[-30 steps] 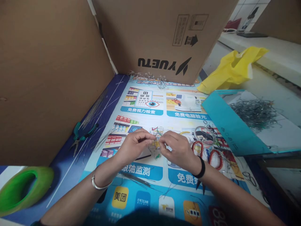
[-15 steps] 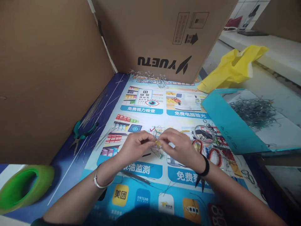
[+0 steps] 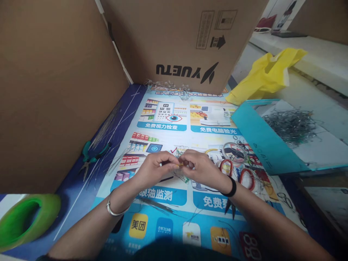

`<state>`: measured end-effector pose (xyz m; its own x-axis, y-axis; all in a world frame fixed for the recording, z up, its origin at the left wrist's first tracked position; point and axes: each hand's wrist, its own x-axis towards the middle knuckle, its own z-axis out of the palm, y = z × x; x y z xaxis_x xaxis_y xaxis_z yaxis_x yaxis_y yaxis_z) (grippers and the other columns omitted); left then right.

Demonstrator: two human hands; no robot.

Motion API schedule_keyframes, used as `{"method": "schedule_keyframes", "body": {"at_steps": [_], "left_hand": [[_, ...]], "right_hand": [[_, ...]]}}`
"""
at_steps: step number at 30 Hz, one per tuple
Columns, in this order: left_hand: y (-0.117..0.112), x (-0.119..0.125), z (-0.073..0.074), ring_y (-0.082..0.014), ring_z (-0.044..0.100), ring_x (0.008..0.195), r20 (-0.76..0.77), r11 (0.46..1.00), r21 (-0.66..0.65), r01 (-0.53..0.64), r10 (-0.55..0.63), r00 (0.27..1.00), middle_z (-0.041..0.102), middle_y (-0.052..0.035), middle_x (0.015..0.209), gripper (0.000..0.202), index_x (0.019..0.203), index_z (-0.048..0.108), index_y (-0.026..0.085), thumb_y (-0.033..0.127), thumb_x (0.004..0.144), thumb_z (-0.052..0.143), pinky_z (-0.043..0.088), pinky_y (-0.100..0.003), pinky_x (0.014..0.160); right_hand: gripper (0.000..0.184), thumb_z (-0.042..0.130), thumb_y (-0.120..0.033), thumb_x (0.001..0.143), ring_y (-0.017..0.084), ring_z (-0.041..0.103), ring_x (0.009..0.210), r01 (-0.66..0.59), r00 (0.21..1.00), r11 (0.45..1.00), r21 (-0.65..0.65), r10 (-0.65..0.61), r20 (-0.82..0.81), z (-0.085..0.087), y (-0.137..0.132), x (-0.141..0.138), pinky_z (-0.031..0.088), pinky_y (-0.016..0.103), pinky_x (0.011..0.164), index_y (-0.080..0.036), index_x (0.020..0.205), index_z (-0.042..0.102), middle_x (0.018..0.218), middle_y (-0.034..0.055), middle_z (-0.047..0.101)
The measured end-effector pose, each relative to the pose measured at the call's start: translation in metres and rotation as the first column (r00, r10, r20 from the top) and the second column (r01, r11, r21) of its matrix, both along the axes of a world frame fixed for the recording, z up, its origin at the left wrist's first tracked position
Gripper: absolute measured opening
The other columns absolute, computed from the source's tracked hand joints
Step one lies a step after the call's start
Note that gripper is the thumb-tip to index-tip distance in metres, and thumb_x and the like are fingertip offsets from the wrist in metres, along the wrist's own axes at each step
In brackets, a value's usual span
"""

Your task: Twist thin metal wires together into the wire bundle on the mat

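Observation:
My left hand point(image 3: 156, 167) and my right hand point(image 3: 201, 168) meet over the middle of the printed sheet. Thumbs and forefingers of both pinch a small thin yellow piece point(image 3: 180, 165), perhaps wire; its exact kind is too small to make out. Beneath and behind the fingertips lies a loose tangle of thin green, red and white wires point(image 3: 186, 179), partly covered by the hands. Scissors with red handles point(image 3: 247, 179) lie just right of my right hand, their blades point(image 3: 230, 210) showing below the wrist.
Teal-handled pliers point(image 3: 91, 158) and thin wires lie left. A green tape roll point(image 3: 51, 214) sits front left. Cardboard panels point(image 3: 62, 90) stand left and behind. At right are a teal folder point(image 3: 268, 143) bearing a dark wire heap point(image 3: 290, 127), and a yellow bag point(image 3: 268, 74).
The fingertips of both hands have shifted slightly around the yellow piece, and my right hand's fingers are more curled. The whole view has moved a little.

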<state>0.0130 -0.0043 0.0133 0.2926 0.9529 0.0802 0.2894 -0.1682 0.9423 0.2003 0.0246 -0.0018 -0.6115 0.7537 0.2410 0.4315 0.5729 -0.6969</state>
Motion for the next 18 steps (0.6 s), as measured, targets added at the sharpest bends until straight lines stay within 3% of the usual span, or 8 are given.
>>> {"method": "schedule_keyframes", "body": {"at_steps": [4, 9, 12, 14, 15, 18], "left_hand": [[-0.001, 0.000, 0.001, -0.0135, 0.060, 0.071, 0.012, 1.000, -0.014, 0.025, -0.025, 1.000, 0.068, -0.0025, 0.076, 0.007, 0.075, 0.068, 0.018, 0.022, 0.079, 0.063, 0.047, -0.026, 0.069], [0.001, -0.002, 0.000, -0.0137, 0.061, 0.072, 0.044, 0.998, -0.043, 0.048, -0.046, 0.998, 0.069, -0.0029, 0.077, 0.008, 0.079, 0.068, 0.018, 0.024, 0.079, 0.064, 0.047, -0.026, 0.069], [0.002, -0.002, 0.001, -0.0139, 0.061, 0.072, 0.060, 0.997, -0.055, 0.054, -0.051, 0.997, 0.069, -0.0032, 0.077, 0.008, 0.077, 0.067, 0.018, 0.024, 0.079, 0.062, 0.048, -0.027, 0.070], [0.002, -0.002, 0.001, -0.0139, 0.061, 0.072, 0.071, 0.996, -0.059, 0.062, -0.058, 0.996, 0.068, -0.0032, 0.077, 0.008, 0.078, 0.067, 0.018, 0.023, 0.080, 0.061, 0.048, -0.027, 0.070], [0.002, -0.002, 0.001, -0.0137, 0.061, 0.072, 0.075, 0.996, -0.059, 0.070, -0.065, 0.995, 0.068, -0.0031, 0.077, 0.008, 0.078, 0.067, 0.018, 0.023, 0.080, 0.061, 0.048, -0.027, 0.070], [0.002, -0.003, 0.000, -0.0135, 0.060, 0.073, 0.070, 0.993, -0.053, 0.102, -0.098, 0.993, 0.068, -0.0031, 0.078, 0.008, 0.079, 0.067, 0.017, 0.023, 0.081, 0.061, 0.047, -0.026, 0.071]], "right_hand": [[0.013, 0.053, -0.006, 0.067, 0.008, 0.048, 0.057, 0.012, 1.000, 1.000, 0.006, -0.012, -0.025, -0.001, -0.001, -0.002, 0.035, 0.019, 0.054, -0.017, 0.068, 0.058, 0.063, -0.0028, 0.054], [0.015, 0.052, -0.005, 0.069, 0.009, 0.053, 0.060, 0.069, 0.998, 0.997, 0.020, -0.069, 0.008, 0.017, 0.012, 0.019, 0.040, 0.020, 0.056, -0.018, 0.071, 0.058, 0.069, -0.0011, 0.059], [0.016, 0.052, -0.004, 0.073, 0.016, 0.057, 0.067, 0.180, 0.930, 0.946, 0.269, -0.253, 0.268, 0.026, 0.023, 0.038, 0.041, 0.026, 0.059, -0.017, 0.074, 0.062, 0.075, 0.0052, 0.063], [0.017, 0.053, -0.003, 0.074, 0.020, 0.059, 0.074, 0.224, 0.874, 0.888, 0.403, -0.366, 0.320, 0.029, 0.025, 0.043, 0.042, 0.029, 0.062, -0.015, 0.076, 0.064, 0.080, 0.0102, 0.065], [0.015, 0.054, -0.005, 0.076, 0.021, 0.060, 0.075, 0.199, 0.887, 0.893, 0.403, -0.339, 0.313, 0.030, 0.024, 0.042, 0.043, 0.030, 0.064, -0.015, 0.076, 0.064, 0.080, 0.0102, 0.066], [0.015, 0.053, -0.012, 0.084, 0.017, 0.062, 0.076, 0.051, 0.982, 0.964, 0.260, -0.096, 0.162, 0.029, 0.013, 0.029, 0.047, 0.027, 0.069, -0.018, 0.082, 0.066, 0.080, 0.0054, 0.067]]}}
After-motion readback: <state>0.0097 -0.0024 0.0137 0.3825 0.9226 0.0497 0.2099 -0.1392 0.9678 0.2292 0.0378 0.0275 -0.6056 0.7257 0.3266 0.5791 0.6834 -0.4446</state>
